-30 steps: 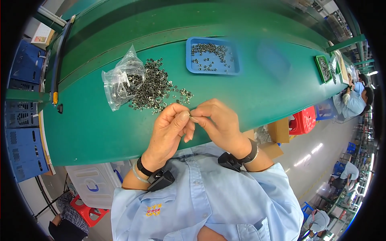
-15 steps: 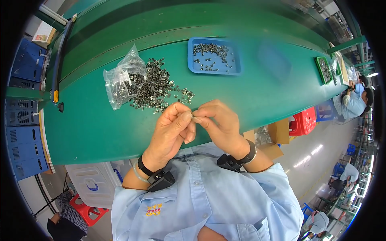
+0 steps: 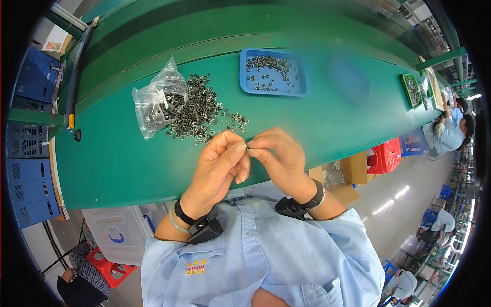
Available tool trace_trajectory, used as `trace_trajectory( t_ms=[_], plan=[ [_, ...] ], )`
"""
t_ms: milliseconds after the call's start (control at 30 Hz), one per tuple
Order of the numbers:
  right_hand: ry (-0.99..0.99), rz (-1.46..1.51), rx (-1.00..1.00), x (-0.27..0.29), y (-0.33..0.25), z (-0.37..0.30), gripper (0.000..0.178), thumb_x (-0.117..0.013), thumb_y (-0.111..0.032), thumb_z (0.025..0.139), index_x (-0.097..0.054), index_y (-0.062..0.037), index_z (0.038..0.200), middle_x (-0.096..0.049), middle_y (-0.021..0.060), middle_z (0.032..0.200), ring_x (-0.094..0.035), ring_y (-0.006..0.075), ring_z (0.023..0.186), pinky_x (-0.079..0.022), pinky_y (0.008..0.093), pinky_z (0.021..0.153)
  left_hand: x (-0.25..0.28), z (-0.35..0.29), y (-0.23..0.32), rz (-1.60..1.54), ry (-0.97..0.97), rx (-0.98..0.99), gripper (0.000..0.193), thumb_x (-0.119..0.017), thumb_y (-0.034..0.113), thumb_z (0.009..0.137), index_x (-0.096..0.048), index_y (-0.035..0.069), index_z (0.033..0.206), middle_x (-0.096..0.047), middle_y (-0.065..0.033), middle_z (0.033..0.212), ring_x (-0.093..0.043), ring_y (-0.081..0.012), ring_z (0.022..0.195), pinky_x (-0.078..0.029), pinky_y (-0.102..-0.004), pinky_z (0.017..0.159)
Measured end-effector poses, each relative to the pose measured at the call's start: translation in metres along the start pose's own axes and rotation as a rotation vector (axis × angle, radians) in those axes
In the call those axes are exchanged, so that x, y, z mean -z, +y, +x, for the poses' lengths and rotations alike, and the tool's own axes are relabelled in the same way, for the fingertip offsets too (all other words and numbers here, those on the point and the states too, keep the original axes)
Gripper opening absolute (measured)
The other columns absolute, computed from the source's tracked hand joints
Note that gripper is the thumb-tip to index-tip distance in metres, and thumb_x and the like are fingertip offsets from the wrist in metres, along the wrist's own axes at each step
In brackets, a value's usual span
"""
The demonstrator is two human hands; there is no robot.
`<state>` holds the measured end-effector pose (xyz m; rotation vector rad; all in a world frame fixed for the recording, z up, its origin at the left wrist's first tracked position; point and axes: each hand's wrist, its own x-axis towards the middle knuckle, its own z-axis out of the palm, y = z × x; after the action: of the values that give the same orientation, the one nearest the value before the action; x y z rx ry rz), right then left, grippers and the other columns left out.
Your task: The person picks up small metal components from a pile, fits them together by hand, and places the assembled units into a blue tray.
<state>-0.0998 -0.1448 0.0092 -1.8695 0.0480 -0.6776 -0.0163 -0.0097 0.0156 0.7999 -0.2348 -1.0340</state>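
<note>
My left hand (image 3: 219,168) and my right hand (image 3: 280,159) meet over the near part of the green bench, fingertips almost touching. Between them they pinch a tiny dark metal part (image 3: 247,148), mostly hidden by the thumbs and forefingers. Just beyond my left hand spreads a heap of small black and silver metal parts (image 3: 197,110). A clear plastic bag (image 3: 151,112) lies at the heap's left side, with some parts in or under it. Farther off, a blue tray (image 3: 273,92) holds more small parts, mostly gathered along its far side.
The green bench top (image 3: 117,169) runs to the right, where a green tray (image 3: 412,91) of parts stands. Right of the bench are a red stool (image 3: 384,156) and cardboard boxes (image 3: 354,169). A lidded translucent bin (image 3: 115,233) stands below left. Other people sit at right and lower left.
Both hands stay in nearly the same place, still pinching the tiny part, with only a slight shift of the fingertips. The heap, bag and tray have not moved.
</note>
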Motion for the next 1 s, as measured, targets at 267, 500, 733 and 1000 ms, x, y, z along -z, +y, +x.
trace_trajectory(
  t_ms=[267,500,733,1000],
  plan=[
    [0.009,0.018,-0.036,-0.0011,0.0006,-0.0009,0.01,-0.067,-0.004,0.081,-0.062,-0.0059,0.089,-0.062,0.0074,0.086,-0.058,0.019,0.077,-0.048,0.0298,0.067,0.0013,0.0014,-0.0003,0.075,0.018,-0.015,0.016,-0.05,0.021,0.096,-0.05,0.005,0.095,-0.054,-0.0045,0.067,-0.049,-0.0112,0.052,-0.037,-0.0234,0.046],
    [0.02,0.135,-0.065,0.0011,0.004,-0.0008,0.01,-0.066,-0.002,0.081,-0.062,-0.0045,0.091,-0.061,0.0075,0.087,-0.058,0.0184,0.079,-0.047,0.0289,0.069,-0.0051,-0.0001,0.0009,0.02,0.027,-0.017,0.017,-0.05,0.021,0.096,-0.051,0.005,0.095,-0.055,-0.0048,0.066,-0.048,-0.0116,0.051,-0.036,-0.0245,0.045],
    [0.012,0.162,-0.009,0.0032,0.001,0.0,0.012,-0.068,-0.003,0.08,-0.062,-0.0054,0.09,-0.063,0.0062,0.086,-0.06,0.0187,0.079,-0.049,0.0294,0.068,-0.0036,-0.0028,0.0034,-0.052,-0.017,0.021,0.018,-0.053,0.023,0.095,-0.052,0.005,0.096,-0.055,-0.0043,0.065,-0.046,-0.0122,0.048,-0.035,-0.0252,0.044],
    [-0.005,0.133,0.046,0.0022,0.0006,0.0012,0.012,-0.068,-0.003,0.079,-0.062,-0.006,0.09,-0.063,0.0059,0.087,-0.06,0.0191,0.079,-0.049,0.0295,0.067,-0.0023,-0.0034,0.0026,-0.101,-0.045,0.028,0.019,-0.055,0.024,0.094,-0.052,0.005,0.096,-0.054,-0.0034,0.065,-0.043,-0.0119,0.046,-0.033,-0.0253,0.044]
  ],
)
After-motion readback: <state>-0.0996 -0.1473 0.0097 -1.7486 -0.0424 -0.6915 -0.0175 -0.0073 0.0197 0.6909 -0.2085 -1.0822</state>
